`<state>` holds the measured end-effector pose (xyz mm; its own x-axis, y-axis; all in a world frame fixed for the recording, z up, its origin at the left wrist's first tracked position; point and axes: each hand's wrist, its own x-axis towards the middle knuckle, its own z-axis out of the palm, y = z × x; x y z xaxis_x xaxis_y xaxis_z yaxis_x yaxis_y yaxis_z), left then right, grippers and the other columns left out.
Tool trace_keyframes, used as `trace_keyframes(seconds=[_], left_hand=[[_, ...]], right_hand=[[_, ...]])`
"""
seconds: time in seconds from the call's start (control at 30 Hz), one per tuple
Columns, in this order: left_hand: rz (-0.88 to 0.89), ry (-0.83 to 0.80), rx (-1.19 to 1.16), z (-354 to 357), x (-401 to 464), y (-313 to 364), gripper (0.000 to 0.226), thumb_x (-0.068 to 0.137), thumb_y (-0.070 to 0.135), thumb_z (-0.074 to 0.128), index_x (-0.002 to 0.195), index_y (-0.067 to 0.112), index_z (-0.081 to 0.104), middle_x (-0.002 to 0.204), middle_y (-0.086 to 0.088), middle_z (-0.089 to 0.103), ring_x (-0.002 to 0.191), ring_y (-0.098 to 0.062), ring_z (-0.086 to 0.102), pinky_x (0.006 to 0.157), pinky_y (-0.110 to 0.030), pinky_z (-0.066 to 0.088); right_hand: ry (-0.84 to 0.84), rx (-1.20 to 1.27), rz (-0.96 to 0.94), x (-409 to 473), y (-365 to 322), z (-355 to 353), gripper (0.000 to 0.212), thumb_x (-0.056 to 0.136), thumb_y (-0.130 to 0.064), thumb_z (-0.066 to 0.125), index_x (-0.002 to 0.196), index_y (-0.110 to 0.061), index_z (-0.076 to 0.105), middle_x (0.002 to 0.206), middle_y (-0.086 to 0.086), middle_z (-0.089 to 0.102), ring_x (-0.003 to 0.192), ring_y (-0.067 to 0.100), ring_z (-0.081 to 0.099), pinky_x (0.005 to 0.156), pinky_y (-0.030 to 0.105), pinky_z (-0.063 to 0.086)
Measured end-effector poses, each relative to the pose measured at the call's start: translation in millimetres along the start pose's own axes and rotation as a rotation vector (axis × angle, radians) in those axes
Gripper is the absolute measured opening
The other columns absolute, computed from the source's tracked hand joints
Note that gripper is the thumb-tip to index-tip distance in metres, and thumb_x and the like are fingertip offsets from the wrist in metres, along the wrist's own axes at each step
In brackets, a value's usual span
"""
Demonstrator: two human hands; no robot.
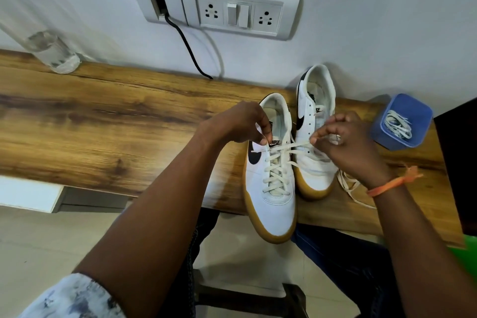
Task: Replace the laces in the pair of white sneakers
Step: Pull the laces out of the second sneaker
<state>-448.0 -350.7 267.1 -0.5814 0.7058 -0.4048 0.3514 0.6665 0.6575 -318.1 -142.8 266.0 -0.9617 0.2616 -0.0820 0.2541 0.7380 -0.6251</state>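
Centrally, slightly right of the frame's middle, two white leather sneakers with gum-brown soles and black swoosh marks are sitting side by side on the wood-grain surface [103, 116]. The nearer laced sneaker [275, 183] is lying with its toe hanging over the surface's front edge, and the farther sneaker [313, 131], just to its right and touching it, is showing bare eyelets. The left hand [240, 121] is hovering over the laced sneaker's collar, its fingers [263, 141] pinching one end of the cream flat lace [277, 162] at the top eyelets. The right hand [346, 137], wearing a ring and an orange thread wristband [387, 186], is pinching the lace's other end between thumb and curled fingers [316, 138], pulling it taut across toward the second sneaker. A loose cream lace [348, 186] is trailing on the surface beneath the right wrist. At the right edge, a blue plastic square container [401, 121] is holding another bundle of whitish laces. In the upper left, a clear glass bottle [51, 51] is standing by the wall, and a white switch-and-socket panel [232, 13] with a black cable [188, 49] is occupying the upper middle.
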Motion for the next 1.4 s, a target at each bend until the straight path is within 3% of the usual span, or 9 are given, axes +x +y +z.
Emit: trace_keyframes(seconds=[0.13, 0.23, 0.43, 0.63, 0.77, 0.97, 1.07, 1.23, 1.4], left_hand=[[-0.001, -0.002, 0.026, -0.4, 0.6, -0.7, 0.012, 0.08, 0.014, 0.079, 0.087, 0.023, 0.077, 0.097, 0.008, 0.065, 0.08, -0.005, 0.05, 0.072, -0.024, 0.037], [-0.006, -0.002, 0.032, 0.6, 1.8, -1.5, 0.012, 0.08, 0.015, 0.08, 0.089, 0.024, 0.077, 0.107, 0.007, 0.065, 0.084, -0.007, 0.049, 0.076, -0.026, 0.037], [-0.006, -0.004, 0.04, 0.6, 1.0, -0.2, 0.015, 0.081, 0.015, 0.079, 0.092, 0.024, 0.078, 0.117, 0.004, 0.067, 0.089, -0.008, 0.051, 0.079, -0.026, 0.039], [-0.008, 0.001, 0.037, 0.7, -0.5, -0.7, 0.016, 0.079, 0.016, 0.081, 0.083, 0.03, 0.075, 0.106, 0.008, 0.064, 0.093, -0.011, 0.052, 0.079, -0.026, 0.039], [0.003, -0.002, 0.047, -0.5, -1.5, -0.1, 0.018, 0.079, 0.015, 0.08, 0.082, 0.031, 0.074, 0.116, 0.005, 0.065, 0.104, -0.014, 0.056, 0.088, -0.031, 0.045], [-0.005, -0.011, 0.025, -8.4, -6.7, -8.6, 0.018, 0.078, 0.015, 0.081, 0.082, 0.032, 0.076, 0.109, 0.006, 0.07, 0.106, -0.013, 0.06, 0.09, -0.034, 0.049], [-0.007, -0.007, 0.05, -8.9, -7.0, -6.0, 0.016, 0.079, 0.017, 0.081, 0.084, 0.032, 0.076, 0.106, 0.008, 0.069, 0.101, -0.012, 0.058, 0.082, -0.029, 0.045], [-0.04, 0.045, 0.141, -13.2, -8.6, -4.4, 0.006, 0.081, 0.025, 0.073, 0.084, 0.028, 0.077, 0.1, 0.005, 0.071, 0.095, -0.012, 0.059, 0.071, -0.023, 0.043], [-0.099, 0.141, 0.163, -18.0, -10.2, -6.6, 0.017, 0.081, 0.027, 0.068, 0.064, 0.033, 0.066, 0.091, -0.001, 0.07, 0.09, -0.02, 0.064, 0.066, -0.029, 0.047]], right_hand=[[-0.019, -0.07, -0.171, -6.6, -29.2, 35.8, 0.023, 0.077, -0.031, 0.08, 0.1, -0.03, 0.075, 0.122, 0.001, 0.045, 0.117, 0.019, 0.043, 0.095, 0.033, 0.039], [0.021, -0.178, -0.191, -10.6, -36.7, 50.9, 0.012, 0.078, -0.023, 0.078, 0.089, -0.027, 0.076, 0.122, 0.005, 0.05, 0.115, 0.029, 0.046, 0.09, 0.046, 0.044], [0.009, -0.26, -0.18, -12.8, -38.4, 52.3, 0.003, 0.082, -0.025, 0.075, 0.084, -0.026, 0.075, 0.12, 0.003, 0.05, 0.117, 0.028, 0.044, 0.089, 0.046, 0.038], [-0.176, -0.132, -0.176, -4.8, -24.3, 31.7, 0.007, 0.087, -0.019, 0.068, 0.08, -0.019, 0.068, 0.099, -0.002, 0.047, 0.092, 0.017, 0.054, 0.078, 0.04, 0.048], [-0.315, -0.064, -0.137, -2.0, -21.9, 20.7, 0.019, 0.09, -0.014, 0.066, 0.077, -0.028, 0.061, 0.094, 0.0, 0.052, 0.088, 0.012, 0.052, 0.074, 0.021, 0.036], [-0.074, 0.157, 0.035, 2.5, 2.1, -12.4, 0.011, 0.092, -0.014, 0.063, 0.082, -0.014, 0.067, 0.093, 0.003, 0.065, 0.087, 0.023, 0.065, 0.079, 0.048, 0.055], [-0.019, 0.145, 0.018, 0.2, 1.1, -20.0, 0.006, 0.088, -0.015, 0.068, 0.084, -0.012, 0.072, 0.087, 0.001, 0.068, 0.081, 0.016, 0.065, 0.076, 0.037, 0.053], [-0.336, 0.186, 0.041, -4.2, -7.9, -7.9, 0.009, 0.084, -0.009, 0.073, 0.079, -0.016, 0.075, 0.069, -0.003, 0.071, 0.064, 0.014, 0.066, 0.053, 0.025, 0.054], [-0.483, 0.092, -0.087, -5.7, -8.9, 1.6, 0.006, 0.077, -0.012, 0.08, 0.082, -0.014, 0.079, 0.076, -0.005, 0.074, 0.069, 0.003, 0.066, 0.066, 0.017, 0.051]])
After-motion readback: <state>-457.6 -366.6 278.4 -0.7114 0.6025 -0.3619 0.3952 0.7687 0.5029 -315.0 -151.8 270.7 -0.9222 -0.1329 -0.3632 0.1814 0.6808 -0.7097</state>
